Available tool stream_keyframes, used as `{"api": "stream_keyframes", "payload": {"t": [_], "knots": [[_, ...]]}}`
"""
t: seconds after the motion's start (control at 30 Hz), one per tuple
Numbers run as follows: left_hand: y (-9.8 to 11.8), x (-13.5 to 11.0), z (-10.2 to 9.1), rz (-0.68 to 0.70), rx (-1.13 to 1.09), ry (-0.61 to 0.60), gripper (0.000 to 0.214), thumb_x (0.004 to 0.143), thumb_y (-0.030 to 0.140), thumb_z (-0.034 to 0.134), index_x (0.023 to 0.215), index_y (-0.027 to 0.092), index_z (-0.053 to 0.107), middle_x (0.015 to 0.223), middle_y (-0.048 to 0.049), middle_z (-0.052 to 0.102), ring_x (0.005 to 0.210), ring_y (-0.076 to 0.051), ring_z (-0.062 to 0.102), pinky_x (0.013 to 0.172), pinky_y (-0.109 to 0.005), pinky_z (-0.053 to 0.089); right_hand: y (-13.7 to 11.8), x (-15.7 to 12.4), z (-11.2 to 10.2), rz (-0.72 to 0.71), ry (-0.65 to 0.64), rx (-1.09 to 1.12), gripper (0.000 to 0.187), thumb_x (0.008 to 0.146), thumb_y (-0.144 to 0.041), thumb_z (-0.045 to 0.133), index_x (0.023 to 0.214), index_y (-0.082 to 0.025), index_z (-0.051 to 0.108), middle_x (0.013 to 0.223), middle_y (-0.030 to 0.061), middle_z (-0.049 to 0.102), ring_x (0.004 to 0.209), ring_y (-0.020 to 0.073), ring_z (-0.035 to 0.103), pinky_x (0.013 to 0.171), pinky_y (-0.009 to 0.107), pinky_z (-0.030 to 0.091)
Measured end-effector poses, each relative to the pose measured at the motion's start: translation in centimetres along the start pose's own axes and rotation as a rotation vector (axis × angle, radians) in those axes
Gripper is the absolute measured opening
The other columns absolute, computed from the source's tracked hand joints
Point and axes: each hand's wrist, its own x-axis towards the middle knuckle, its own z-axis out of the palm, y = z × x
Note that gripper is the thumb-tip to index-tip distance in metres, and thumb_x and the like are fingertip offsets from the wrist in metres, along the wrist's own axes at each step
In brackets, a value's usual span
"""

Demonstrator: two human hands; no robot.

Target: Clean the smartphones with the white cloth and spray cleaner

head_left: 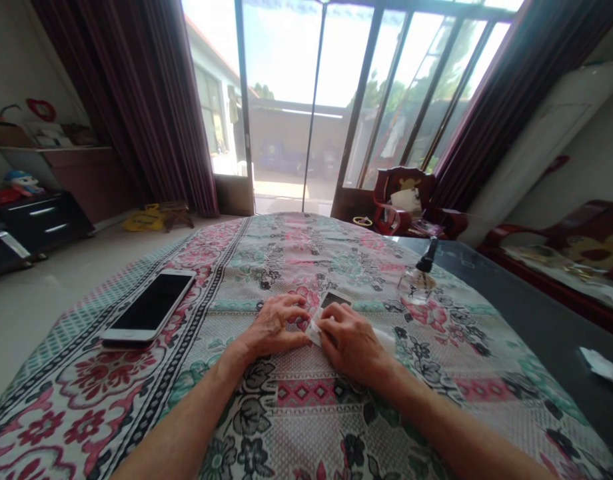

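Note:
My right hand (350, 339) is closed, its fingers pinched on a white tissue (385, 340) that shows again past the palm. Beneath its fingertips lies a small flat white item with a dark panel (336, 299); the hand covers much of it, so its kind is unclear. My left hand (279, 323) rests on the cloth just left of this item. Its fingers are bent and apart, the thumb tip close to the item's near edge. A white smartphone (151, 307) with a dark screen lies farther left. To the right stands a clear glass bottle with a black top (417, 283).
A patterned tablecloth (306, 433) covers the table. A dark surface (551, 360) at the right carries a crumpled white paper (604, 365). Beyond are a red wooden chair (404, 177), glass doors (286, 147), and a dark drawer cabinet (41, 217) at left.

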Motion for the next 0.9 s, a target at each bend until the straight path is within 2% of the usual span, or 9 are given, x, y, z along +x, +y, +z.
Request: {"api": "stream_keyframes", "payload": {"t": [0.1,0.3,0.4,0.53,0.77,0.9], "knots": [[-0.1,0.0,0.1,0.018,0.003,-0.005,0.028,0.069,0.041,0.078,0.094,0.030,0.073,0.125,-0.0024,0.061,0.119,-0.025,0.054,0.105,-0.043,0.038,0.6,0.5,0.1,0.022,0.010,-0.008,0.020,0.089,-0.020,0.049,0.084,-0.020,0.068,0.093,0.0063,0.060,0.088,0.0182,0.053,0.080,0.032,0.044],[-0.1,-0.1,0.2,0.006,0.009,-0.001,0.024,0.071,0.042,0.077,0.092,0.031,0.075,0.124,-0.0027,0.061,0.119,-0.025,0.054,0.104,-0.042,0.038,4.1,2.8,0.0,0.165,-0.005,-0.113,0.022,0.092,-0.021,0.047,0.092,-0.021,0.069,0.096,0.0069,0.062,0.091,0.0192,0.055,0.085,0.033,0.041],[-0.3,0.0,0.4,0.015,0.013,0.007,0.023,0.072,0.043,0.076,0.092,0.031,0.075,0.125,-0.0031,0.061,0.119,-0.025,0.053,0.103,-0.041,0.038,4.9,3.4,0.1,0.190,-0.007,-0.132,0.022,0.091,-0.023,0.048,0.091,-0.022,0.070,0.097,0.0067,0.063,0.091,0.0193,0.056,0.083,0.032,0.041],[-0.7,0.0,0.6,0.020,0.025,-0.004,0.023,0.074,0.046,0.074,0.093,0.033,0.074,0.126,-0.0013,0.060,0.120,-0.024,0.052,0.103,-0.042,0.038,4.0,2.8,-0.1,0.112,-0.017,-0.092,0.020,0.089,-0.019,0.049,0.087,-0.021,0.069,0.095,0.0065,0.063,0.092,0.0190,0.056,0.083,0.032,0.042],[-0.7,0.0,0.6,0.014,0.037,-0.018,0.024,0.073,0.045,0.075,0.095,0.036,0.074,0.127,-0.0002,0.060,0.121,-0.025,0.051,0.104,-0.042,0.037,0.0,-0.4,-0.7,-0.059,-0.070,0.036,0.018,0.089,-0.018,0.049,0.083,-0.019,0.067,0.092,0.0054,0.060,0.086,0.0166,0.052,0.079,0.031,0.042],[-0.6,-0.1,0.6,0.007,0.038,-0.015,0.024,0.073,0.045,0.075,0.095,0.036,0.074,0.128,0.0006,0.059,0.122,-0.025,0.051,0.105,-0.042,0.037,0.9,-0.4,-0.8,-0.022,-0.070,0.022,0.019,0.090,-0.021,0.049,0.082,-0.019,0.067,0.093,0.0054,0.061,0.087,0.0167,0.053,0.080,0.031,0.042]]}}
